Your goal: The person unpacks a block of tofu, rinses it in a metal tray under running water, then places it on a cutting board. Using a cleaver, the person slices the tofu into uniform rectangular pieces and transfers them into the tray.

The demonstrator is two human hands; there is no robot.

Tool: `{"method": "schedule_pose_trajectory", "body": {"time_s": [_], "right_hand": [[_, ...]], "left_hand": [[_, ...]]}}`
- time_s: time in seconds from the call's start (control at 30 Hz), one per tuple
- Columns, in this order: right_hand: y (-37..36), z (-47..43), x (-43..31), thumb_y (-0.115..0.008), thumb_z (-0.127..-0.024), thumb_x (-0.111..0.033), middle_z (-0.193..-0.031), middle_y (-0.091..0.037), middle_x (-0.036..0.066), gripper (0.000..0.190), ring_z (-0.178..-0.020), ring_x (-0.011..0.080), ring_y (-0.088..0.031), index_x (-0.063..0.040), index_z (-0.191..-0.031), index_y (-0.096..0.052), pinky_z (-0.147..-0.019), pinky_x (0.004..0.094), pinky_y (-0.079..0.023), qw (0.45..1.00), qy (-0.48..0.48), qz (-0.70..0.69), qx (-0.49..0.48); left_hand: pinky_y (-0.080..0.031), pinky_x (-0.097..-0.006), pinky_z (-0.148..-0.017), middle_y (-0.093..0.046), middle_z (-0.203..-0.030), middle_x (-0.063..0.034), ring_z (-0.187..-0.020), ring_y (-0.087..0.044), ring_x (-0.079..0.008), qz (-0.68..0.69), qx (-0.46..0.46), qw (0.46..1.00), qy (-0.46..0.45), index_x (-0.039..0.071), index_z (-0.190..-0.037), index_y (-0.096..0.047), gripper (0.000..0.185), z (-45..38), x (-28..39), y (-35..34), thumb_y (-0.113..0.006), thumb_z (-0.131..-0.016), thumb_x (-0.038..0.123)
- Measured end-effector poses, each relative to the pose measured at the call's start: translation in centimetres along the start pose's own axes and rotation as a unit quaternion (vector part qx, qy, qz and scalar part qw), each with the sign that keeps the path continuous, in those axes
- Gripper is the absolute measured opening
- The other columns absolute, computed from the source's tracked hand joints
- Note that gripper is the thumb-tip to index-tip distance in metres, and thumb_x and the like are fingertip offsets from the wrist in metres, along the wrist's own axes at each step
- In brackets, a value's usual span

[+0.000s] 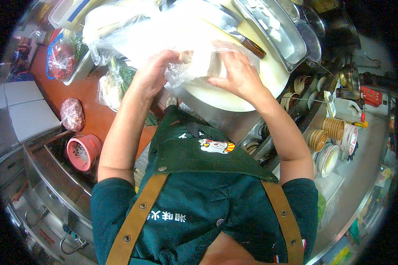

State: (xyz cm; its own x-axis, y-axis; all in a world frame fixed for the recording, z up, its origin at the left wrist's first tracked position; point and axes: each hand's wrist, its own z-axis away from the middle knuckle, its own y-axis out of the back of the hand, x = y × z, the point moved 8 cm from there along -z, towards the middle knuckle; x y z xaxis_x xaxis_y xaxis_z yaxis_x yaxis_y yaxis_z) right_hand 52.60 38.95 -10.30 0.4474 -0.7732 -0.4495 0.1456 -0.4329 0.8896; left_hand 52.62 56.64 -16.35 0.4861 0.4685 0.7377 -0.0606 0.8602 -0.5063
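Observation:
Above a round white cutting board, both of my hands hold a clear plastic bag with pale block-like food inside. My left hand grips the bag's left side. On its right side, my right hand rests with thumb and fingers spread around a pale block. Beyond the hands lies a cleaver with a dark wooden handle, on the board. Strong glare washes out the board's far left part and much of the bag.
A steel tray with white pieces stands at the board's right. Bagged green vegetables are at the left, above a red floor. A pink bucket stands lower left. Stacked bowls occupy a steel counter at right.

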Motion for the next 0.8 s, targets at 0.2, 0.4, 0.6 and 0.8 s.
{"method": "schedule_pose_trajectory", "body": {"time_s": [0.2, 0.4, 0.6, 0.8], "right_hand": [[0.2, 0.4, 1.6, -0.081, -0.061, -0.033, -0.13, -0.047, 0.025, 0.099, -0.123, 0.0372, -0.046, -0.003, -0.141, -0.031, -0.105, 0.0432, -0.036, 0.999, -0.041, -0.031, 0.012], [1.2, 0.6, 1.9, -0.083, -0.059, -0.03, -0.133, -0.047, 0.023, 0.106, -0.121, 0.0347, -0.05, -0.001, -0.143, -0.026, -0.102, 0.0407, -0.04, 0.988, -0.016, -0.147, 0.031], [1.8, 2.0, 4.0, -0.081, -0.065, -0.027, -0.136, -0.045, 0.019, 0.104, -0.121, 0.0285, -0.05, -0.001, -0.146, -0.022, -0.102, 0.0383, -0.04, 0.972, -0.07, -0.219, 0.04], [1.4, 2.5, 6.0, -0.075, -0.074, -0.023, -0.134, -0.046, 0.016, 0.09, -0.121, 0.0259, -0.048, -0.002, -0.145, -0.024, -0.103, 0.0382, -0.038, 0.945, -0.116, -0.306, 0.015]], "left_hand": [[-0.052, -0.0354, -0.08, -0.065, -0.091, -0.0095, -0.086, -0.063, -0.0202, 0.09, -0.105, 0.99, 0.014, 0.0, -0.093, -0.063, 0.016, -0.4, 0.1, -2.5, -0.059, -0.081, 0.009], [-0.053, -0.039, -0.084, -0.066, -0.095, -0.0126, -0.092, -0.064, -0.0226, 0.162, -0.195, 0.966, 0.043, 0.0, -0.087, -0.064, 0.014, 0.6, -0.7, -4.5, -0.061, -0.079, 0.01], [-0.052, -0.0385, -0.087, -0.066, -0.099, -0.013, -0.094, -0.064, -0.0221, 0.136, -0.179, 0.974, 0.03, 0.0, -0.092, -0.065, 0.017, -0.4, -1.5, -5.7, -0.061, -0.078, 0.01], [-0.047, -0.0344, -0.093, -0.064, -0.106, -0.0131, -0.1, -0.062, -0.0219, 0.097, -0.239, 0.965, 0.037, -0.003, -0.112, -0.058, 0.037, -0.4, -2.0, -9.2, -0.06, -0.078, 0.009]]}}
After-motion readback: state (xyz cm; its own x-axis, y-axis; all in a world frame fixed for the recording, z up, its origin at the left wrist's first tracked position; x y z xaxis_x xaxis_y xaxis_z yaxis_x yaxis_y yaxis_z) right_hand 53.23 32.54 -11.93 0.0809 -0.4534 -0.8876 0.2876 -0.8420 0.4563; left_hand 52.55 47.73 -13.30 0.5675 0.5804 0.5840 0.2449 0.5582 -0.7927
